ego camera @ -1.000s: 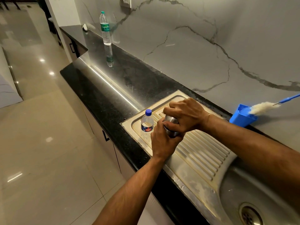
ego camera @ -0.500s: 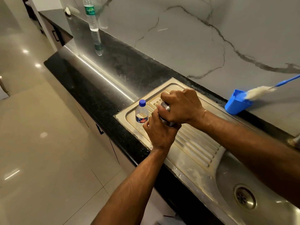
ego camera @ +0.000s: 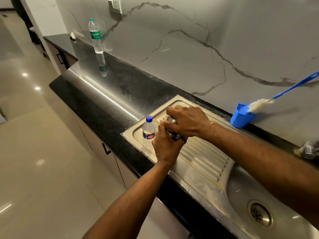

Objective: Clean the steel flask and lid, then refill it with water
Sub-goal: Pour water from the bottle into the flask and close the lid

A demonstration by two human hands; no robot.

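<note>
The steel flask [ego camera: 173, 133] stands on the ribbed steel drainboard [ego camera: 205, 161], mostly hidden by both hands. My left hand [ego camera: 165, 145] grips its body from the near side. My right hand [ego camera: 186, 120] is wrapped over its top, where the lid [ego camera: 170, 119] shows as a rounded steel edge under the fingers. A small plastic water bottle with a blue cap [ego camera: 148, 129] stands just left of the flask. A blue bottle brush [ego camera: 262, 104] with white bristles leans in a blue cup [ego camera: 240, 118] against the wall.
The sink bowl with its drain [ego camera: 259, 215] lies at the lower right, a tap part [ego camera: 309, 150] at the right edge. A tall water bottle [ego camera: 95, 36] stands far back on the black counter [ego camera: 110, 104]. Tiled floor lies to the left.
Both hands stay clamped on the flask at the same spot on the drainboard. The camera view shifted; a little more of the steel top shows under my right fingers.
</note>
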